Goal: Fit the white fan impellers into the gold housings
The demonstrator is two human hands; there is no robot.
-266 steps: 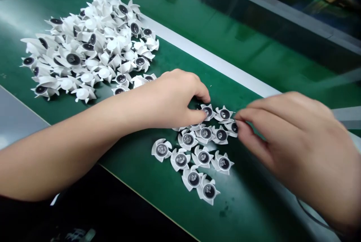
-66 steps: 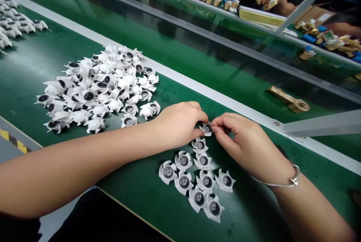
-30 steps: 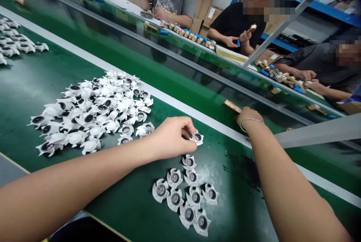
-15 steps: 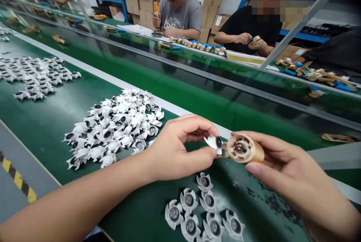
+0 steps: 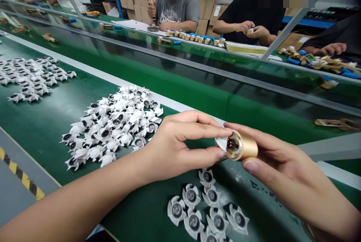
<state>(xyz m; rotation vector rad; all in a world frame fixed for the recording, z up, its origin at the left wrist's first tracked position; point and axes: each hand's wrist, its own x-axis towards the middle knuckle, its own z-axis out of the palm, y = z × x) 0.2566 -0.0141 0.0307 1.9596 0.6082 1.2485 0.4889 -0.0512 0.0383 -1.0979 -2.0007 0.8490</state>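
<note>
My left hand (image 5: 183, 140) pinches a white fan wheel (image 5: 221, 144) between thumb and fingers, at the open end of a gold cylinder (image 5: 248, 145). Dark and copper-coloured parts show inside the cylinder's mouth. Around the cylinder's far end my right hand (image 5: 279, 159) is closed, thumb below and fingers above. Below the hands, several loose fan wheels (image 5: 194, 222) lie with their dark hubs up on the green table (image 5: 135, 204). A large heap of white fan wheels (image 5: 113, 121) is left of my left hand.
More fan wheels (image 5: 31, 76) lie at the far left. Beyond a white strip runs a green conveyor (image 5: 197, 88) with a metal rail and a few gold parts. Across it, people work beside a row of gold parts (image 5: 194, 38). A slanted metal post (image 5: 293, 20) stands at the right.
My left hand has brought the fan wheel from beside the cylinder to its open mouth. The cylinder has turned and shifted slightly left in my right hand.
</note>
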